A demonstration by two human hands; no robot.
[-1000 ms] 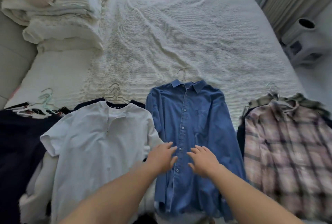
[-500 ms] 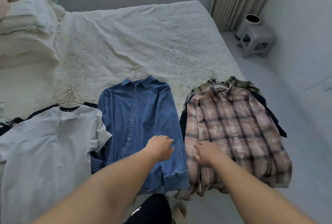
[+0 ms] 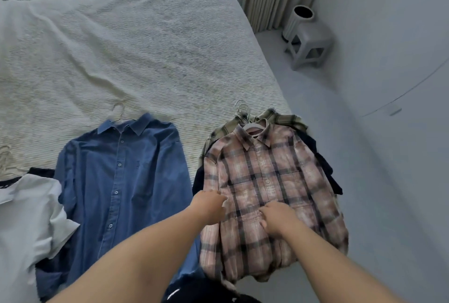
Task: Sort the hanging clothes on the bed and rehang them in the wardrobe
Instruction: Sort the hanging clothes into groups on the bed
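My left hand (image 3: 209, 206) and my right hand (image 3: 277, 217) are both down on the pink-and-grey plaid button-up shirt (image 3: 269, 195), side by side with a small gap between them, at about 6 o'clock of the shirt's front. My left fingers curl into the fabric at the shirt's left edge, and my right fingers are bent over the button placket; I cannot tell whether either hand truly pinches the cloth. The plaid shirt lies on its white plastic hanger (image 3: 252, 125) on top of a green-and-cream plaid shirt (image 3: 279, 118) and a dark navy garment (image 3: 323, 169), at the bed's 4 o'clock corner, its hem hanging over the edge. At 9 o'clock from it lies a blue denim button-up shirt (image 3: 121, 181), flat on the cream textured bedspread (image 3: 133, 47). Further towards 9 o'clock is a white short-sleeved top (image 3: 26, 217).
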